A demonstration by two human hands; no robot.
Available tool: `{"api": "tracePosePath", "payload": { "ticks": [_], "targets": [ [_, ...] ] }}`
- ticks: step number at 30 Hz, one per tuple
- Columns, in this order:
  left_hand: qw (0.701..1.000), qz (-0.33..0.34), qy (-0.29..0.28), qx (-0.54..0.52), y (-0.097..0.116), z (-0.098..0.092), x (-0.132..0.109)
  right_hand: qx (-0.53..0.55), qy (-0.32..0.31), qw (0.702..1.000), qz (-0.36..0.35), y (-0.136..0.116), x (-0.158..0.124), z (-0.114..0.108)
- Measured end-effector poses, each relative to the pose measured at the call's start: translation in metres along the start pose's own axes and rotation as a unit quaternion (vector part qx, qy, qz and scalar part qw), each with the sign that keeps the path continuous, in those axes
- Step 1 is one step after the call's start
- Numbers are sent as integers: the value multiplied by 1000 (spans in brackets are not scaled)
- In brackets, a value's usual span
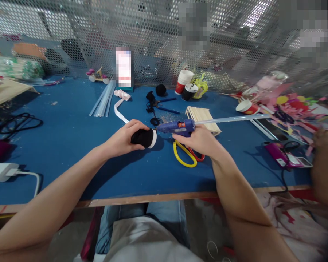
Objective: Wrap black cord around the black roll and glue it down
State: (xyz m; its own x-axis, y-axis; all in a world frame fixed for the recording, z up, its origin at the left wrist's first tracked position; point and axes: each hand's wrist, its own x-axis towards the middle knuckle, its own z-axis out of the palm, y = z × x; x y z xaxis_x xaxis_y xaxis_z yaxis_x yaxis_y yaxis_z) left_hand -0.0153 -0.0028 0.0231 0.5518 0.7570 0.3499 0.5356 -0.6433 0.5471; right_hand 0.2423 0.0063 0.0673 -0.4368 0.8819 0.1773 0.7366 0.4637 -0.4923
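My left hand [125,137] is closed around a black-wrapped cup [142,138] lying on its side, its white rim facing right. In my right hand [200,140] is a blue glue gun [176,127], with a long clear glue stick [232,119] sticking out of its back. The gun's nozzle is at the cup's upper edge near the rim; I cannot tell whether it touches. A white ribbon [120,112] runs from a pale roll [122,95] toward my left hand. Below my right hand lie scissors with yellow and red handles [184,154].
Blue-handled pliers [166,105], black cord and a black ball [161,90] lie ahead. Paper cups [183,80], a small stick-built piece [200,115] and loose glue sticks [102,100] stand around. A phone [124,69] is upright at the back. Another person's arm [325,163] is at right.
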Motion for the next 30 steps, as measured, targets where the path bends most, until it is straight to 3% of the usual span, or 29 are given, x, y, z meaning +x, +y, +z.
{"api": "tracePosePath", "payload": {
  "ticks": [30],
  "targets": [
    [1000,0,-4,-2,1,-1,-1,-6,-7,1000,-11,-2,-3,-3]
  ]
}}
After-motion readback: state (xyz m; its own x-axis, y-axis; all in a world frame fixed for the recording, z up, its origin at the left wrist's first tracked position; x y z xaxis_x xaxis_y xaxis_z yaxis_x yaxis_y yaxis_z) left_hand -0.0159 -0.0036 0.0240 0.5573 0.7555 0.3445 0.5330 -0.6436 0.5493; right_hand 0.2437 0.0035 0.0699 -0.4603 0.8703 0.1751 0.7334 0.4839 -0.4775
